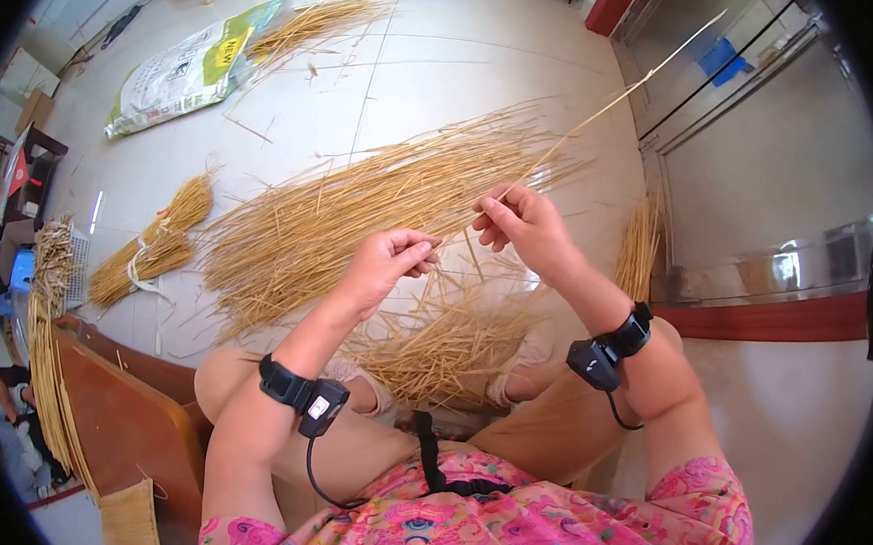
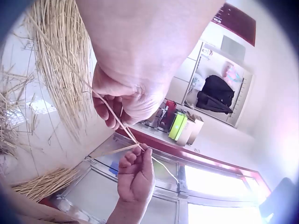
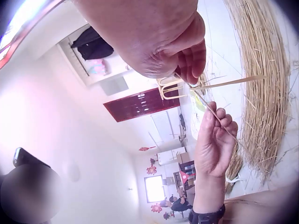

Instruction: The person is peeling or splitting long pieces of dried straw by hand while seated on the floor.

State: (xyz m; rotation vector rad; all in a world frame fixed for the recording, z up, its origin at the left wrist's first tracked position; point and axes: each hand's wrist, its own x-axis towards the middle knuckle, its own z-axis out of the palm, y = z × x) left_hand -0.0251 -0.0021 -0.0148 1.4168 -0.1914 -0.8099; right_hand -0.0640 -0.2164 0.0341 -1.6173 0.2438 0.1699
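Observation:
A long, thin straw stalk (image 1: 651, 76) runs between both hands, its pale upper end slanting far up to the right. My left hand (image 1: 382, 267) pinches its lower part between thumb and fingers. Higher up, my right hand (image 1: 526, 228) pinches the same stalk with thumb and forefinger. In the right wrist view, a flat dry strip (image 3: 233, 83) sticks out sideways from the stalk near the right fingers. Beneath the hands lies a wide spread of straw (image 1: 350, 212) on the floor. Short straw scraps (image 1: 442, 353) are heaped between the feet.
A tied straw bundle (image 1: 159, 241) lies at the left, and more straw (image 1: 638, 250) leans near the glass door (image 1: 762, 173). Behind is a printed sack (image 1: 194, 68) with straw at its mouth. A brown wooden piece of furniture (image 1: 129, 394) stands close on the left.

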